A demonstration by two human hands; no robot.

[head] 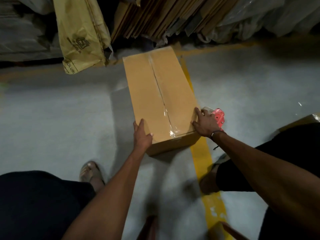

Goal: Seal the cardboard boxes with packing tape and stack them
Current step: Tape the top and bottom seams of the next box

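A closed cardboard box point(155, 94) lies on the grey floor, with clear packing tape point(166, 111) running along its top seam and over the near edge. My left hand point(142, 134) rests on the box's near-left corner, fingers straight along the side and thumb on top. At the near-right edge, my right hand point(206, 123) touches the box with its forefinger and thumb. Its other fingers hold a red tape dispenser point(219, 116) just right of the box.
A yellow floor line point(202, 161) passes under the box. A yellow sack point(81, 37) and upright flattened cardboard point(164, 16) stand behind it, with plastic-wrapped bundles to either side. Another box's corner point(310, 119) shows at the right. My sandalled foot point(91, 172) is near left.
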